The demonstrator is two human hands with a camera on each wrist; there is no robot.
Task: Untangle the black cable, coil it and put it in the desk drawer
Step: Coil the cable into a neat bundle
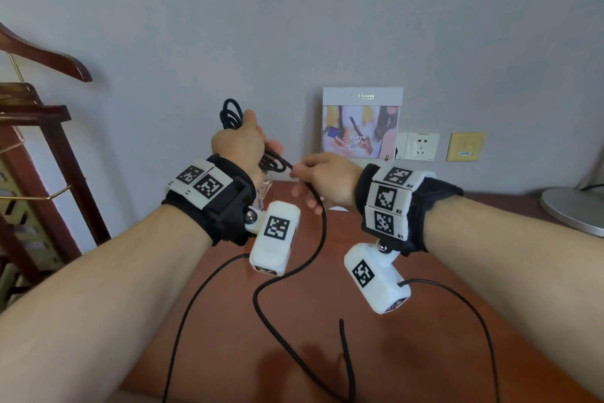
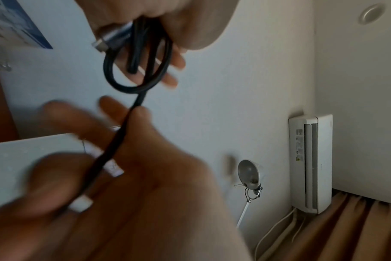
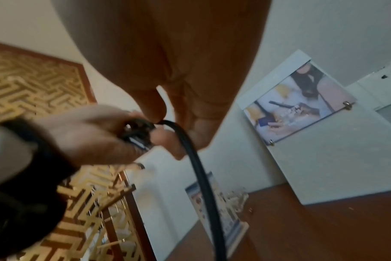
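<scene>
My left hand is raised above the far edge of the desk and grips several loops of the black cable, which stick out above the fist. A silver plug shows in that grip in the left wrist view. My right hand pinches the cable between thumb and finger just right of the coil. From there the loose cable hangs down and curves over the desk top to a free end. No drawer shows in any view.
An acrylic sign leans on the wall behind the hands, with wall sockets to its right. A lamp base sits at the desk's right edge. A wooden rack with a hanger stands to the left. Thin camera wires cross the desk.
</scene>
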